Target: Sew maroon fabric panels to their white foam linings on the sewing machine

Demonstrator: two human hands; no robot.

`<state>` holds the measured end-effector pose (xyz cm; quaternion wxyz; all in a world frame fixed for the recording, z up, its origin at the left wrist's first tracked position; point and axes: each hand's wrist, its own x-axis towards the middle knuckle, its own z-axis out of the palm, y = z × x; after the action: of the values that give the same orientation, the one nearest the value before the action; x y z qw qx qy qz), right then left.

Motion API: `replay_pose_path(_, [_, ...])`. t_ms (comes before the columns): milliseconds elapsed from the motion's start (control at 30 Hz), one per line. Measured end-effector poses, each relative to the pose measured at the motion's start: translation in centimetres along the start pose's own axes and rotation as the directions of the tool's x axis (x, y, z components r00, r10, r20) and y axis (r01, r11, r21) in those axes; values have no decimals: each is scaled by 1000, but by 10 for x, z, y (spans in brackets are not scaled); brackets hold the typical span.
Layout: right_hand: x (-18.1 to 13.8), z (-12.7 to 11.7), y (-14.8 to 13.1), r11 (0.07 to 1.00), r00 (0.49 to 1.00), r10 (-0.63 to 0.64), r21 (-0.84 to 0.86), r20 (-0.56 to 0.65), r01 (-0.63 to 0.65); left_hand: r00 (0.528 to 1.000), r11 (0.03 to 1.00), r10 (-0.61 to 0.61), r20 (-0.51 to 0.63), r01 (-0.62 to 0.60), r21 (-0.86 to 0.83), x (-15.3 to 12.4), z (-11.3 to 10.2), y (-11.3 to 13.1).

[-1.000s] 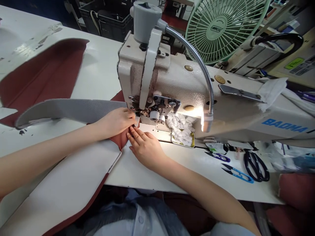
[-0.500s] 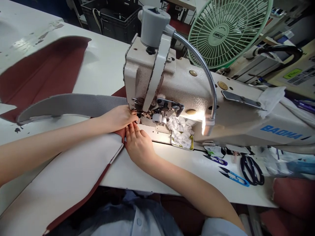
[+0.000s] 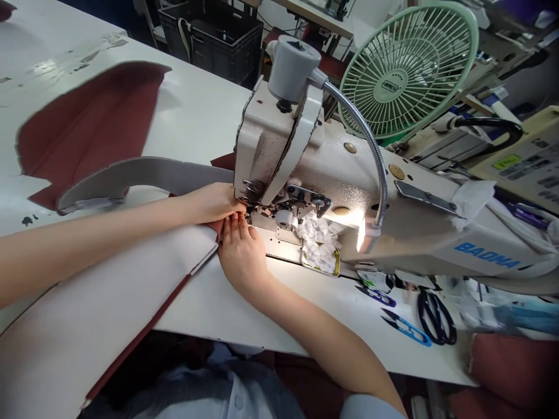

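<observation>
A maroon fabric panel with a white backing [image 3: 131, 291] runs from the lower left up to the sewing machine [image 3: 279, 145]. My left hand [image 3: 220, 201] is closed on its maroon edge beside the presser foot, its fingertips partly hidden by the machine head. Close below, my right hand [image 3: 244, 250] lies with its fingers outstretched and together, the tips pressing on the same edge and touching my left fingers. Behind my left wrist a grey mesh-textured strip [image 3: 174, 171] curves off to the left. The needle and the exact seam line are hidden.
Another maroon piece [image 3: 100, 122] lies on the white table [image 3: 196, 110]. A small tray [image 3: 321, 265] of white scraps sits by the machine bed. Blue thread snips [image 3: 408, 329] and black-handled scissors [image 3: 437, 317] lie at right. A green fan [image 3: 410, 75] stands behind the machine.
The view has shifted, so the machine and fan appear lower. The panel has slid slightly under my hands. Both hands keep about the same place by the presser foot.
</observation>
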<state>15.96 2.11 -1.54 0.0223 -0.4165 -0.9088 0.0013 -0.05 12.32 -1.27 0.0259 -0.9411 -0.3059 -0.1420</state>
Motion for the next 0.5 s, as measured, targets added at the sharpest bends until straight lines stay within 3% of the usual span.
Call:
replay_pose_path(267, [4, -7, 5, 1000, 1000, 11, 26, -19, -10, 999, 998, 34, 13, -33, -53, 7, -3, -11])
replay_pose_path(500, [5, -5, 5, 1000, 999, 30, 7, -23, -30, 999, 993, -16, -35, 11, -119, 6, 9, -17])
